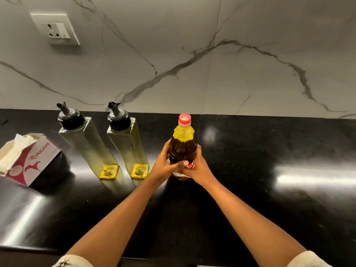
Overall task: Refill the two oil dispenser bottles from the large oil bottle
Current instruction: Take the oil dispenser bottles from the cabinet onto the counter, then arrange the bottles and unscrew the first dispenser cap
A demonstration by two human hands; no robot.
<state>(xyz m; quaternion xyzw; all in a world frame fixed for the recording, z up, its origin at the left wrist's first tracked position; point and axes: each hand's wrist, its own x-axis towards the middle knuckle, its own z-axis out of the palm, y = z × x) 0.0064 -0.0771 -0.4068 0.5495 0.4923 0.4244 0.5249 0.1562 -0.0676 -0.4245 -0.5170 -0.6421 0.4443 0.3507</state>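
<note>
A glossy black stone desk (269, 209) is carrying a large red-capped brown plastic oil bottle (183, 149), upright, with the left hand (163, 166) and right hand (200, 168) gripping its lower body. Two tall square clear dispenser bottles (84, 143) (127, 147) are standing left of them.

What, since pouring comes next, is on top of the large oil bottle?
A red cap sits on the large oil bottle, so it is closed. Anything under the cap is hidden. The left hand and right hand grip lower down, covering most of the label.
</note>
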